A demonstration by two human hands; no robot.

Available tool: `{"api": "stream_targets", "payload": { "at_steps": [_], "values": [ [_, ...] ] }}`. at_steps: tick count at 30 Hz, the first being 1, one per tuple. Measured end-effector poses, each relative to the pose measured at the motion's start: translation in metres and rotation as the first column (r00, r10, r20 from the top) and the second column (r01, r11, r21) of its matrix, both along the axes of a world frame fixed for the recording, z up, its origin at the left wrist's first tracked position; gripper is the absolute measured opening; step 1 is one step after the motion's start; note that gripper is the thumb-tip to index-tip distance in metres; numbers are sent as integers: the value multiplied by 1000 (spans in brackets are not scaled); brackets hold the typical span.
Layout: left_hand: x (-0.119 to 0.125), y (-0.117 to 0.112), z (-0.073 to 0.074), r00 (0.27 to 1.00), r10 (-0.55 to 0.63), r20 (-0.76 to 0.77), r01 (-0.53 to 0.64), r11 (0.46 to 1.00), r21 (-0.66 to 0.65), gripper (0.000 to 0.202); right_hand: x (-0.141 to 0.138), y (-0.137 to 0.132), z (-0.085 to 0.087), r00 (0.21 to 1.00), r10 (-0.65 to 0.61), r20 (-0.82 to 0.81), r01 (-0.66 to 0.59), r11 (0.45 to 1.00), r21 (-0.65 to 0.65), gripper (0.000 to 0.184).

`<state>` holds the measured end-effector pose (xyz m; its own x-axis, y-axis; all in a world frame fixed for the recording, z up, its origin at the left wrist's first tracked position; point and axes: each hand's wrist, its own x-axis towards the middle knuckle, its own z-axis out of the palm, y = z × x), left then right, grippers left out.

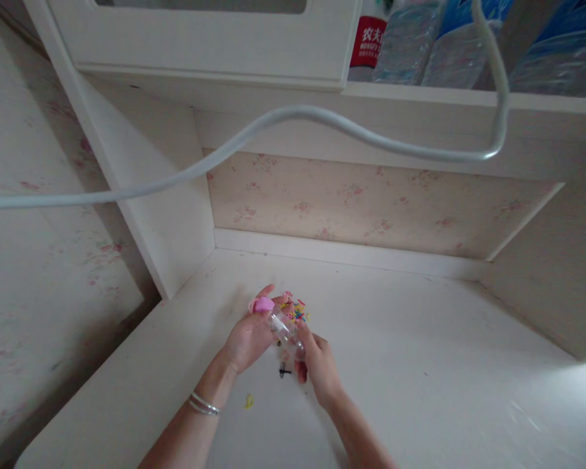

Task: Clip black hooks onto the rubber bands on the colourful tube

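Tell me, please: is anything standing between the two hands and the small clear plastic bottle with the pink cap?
Nothing visible does. The left hand and the right hand both already hold the small clear plastic bottle with the pink cap directly, above the white desk. The colourful small bits lie just behind it.

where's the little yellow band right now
In the head view the yellow band lies alone on the white desk, low and left of centre, just right of the left wrist's bracelets and below the left hand.
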<state>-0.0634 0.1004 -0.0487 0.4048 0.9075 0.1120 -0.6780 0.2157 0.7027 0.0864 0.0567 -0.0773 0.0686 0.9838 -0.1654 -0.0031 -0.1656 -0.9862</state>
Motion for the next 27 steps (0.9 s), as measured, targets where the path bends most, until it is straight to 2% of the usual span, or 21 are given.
{"api": "stream_targets", "payload": {
  "at_steps": [2, 5, 13, 16, 19, 23, 25, 27],
  "values": [
    [1, 0, -1, 1000, -14, -8, 14, 1000, -16, 51, -5, -2, 0, 1000, 25, -9, -25, 1000, -8, 65],
    [1, -1, -2, 999, -33, -13, 33, 999, -32, 58, -10, -6, 2, 997, 62, -36, -63, 998, -27, 65],
    [2, 5, 0, 999, 38, -27, -38, 999, 6, 50, -5, -5, 7, 976, 17, -216, -23, 999, -25, 68],
    [1, 8, 3, 994, 105, -31, -105, 994, 17, 39, -4, -3, 6, 978, -15, -207, 9, 1000, -29, 68],
    [0, 6, 7, 992, 128, -21, -128, 992, -5, 32, -5, -3, 5, 990, -47, -131, 43, 999, -27, 65],
    [-1, -1, 11, 990, 138, -31, -139, 990, -28, 50, -10, -6, 4, 999, -27, 33, 27, 1000, -8, 63],
    [-2, -4, 10, 986, 162, -27, -162, 987, -5, 59, -12, -8, 4, 998, 48, 33, -47, 999, -22, 64],
    [-2, -4, 9, 985, 172, -24, -172, 985, 5, 62, -13, -10, 5, 987, 156, -34, -157, 987, -35, 66]
  ]
}}
